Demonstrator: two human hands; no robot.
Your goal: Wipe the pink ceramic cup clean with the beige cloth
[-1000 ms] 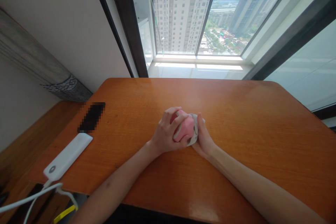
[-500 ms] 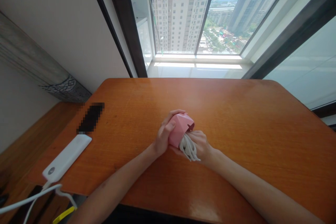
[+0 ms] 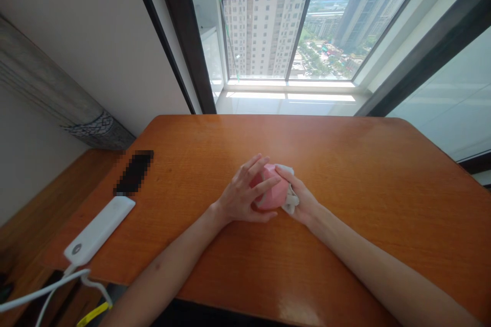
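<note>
Above the table's near middle, a pink faceted hollow piece lies between my two hands. My left hand curves over its left side with fingers spread across the surface. My right hand grips it from the right, thumb on the top edge. A whitish, soft-looking bundle sticks out on the right between the pink piece and my right palm. Whether it is cord or cloth strips, I cannot tell. My hands hide the underside of the pink piece and part of the bundle.
The brown wooden table has rounded far corners. At its left lie a white power strip or power bank with white cables and a blurred-out dark item. A window stands beyond the far edge, a curtain at left.
The pink piece has been turned, so its notched opening no longer shows and the white bundle has swung to the right. My left fingers have spread over it; my right thumb now lies on top.
</note>
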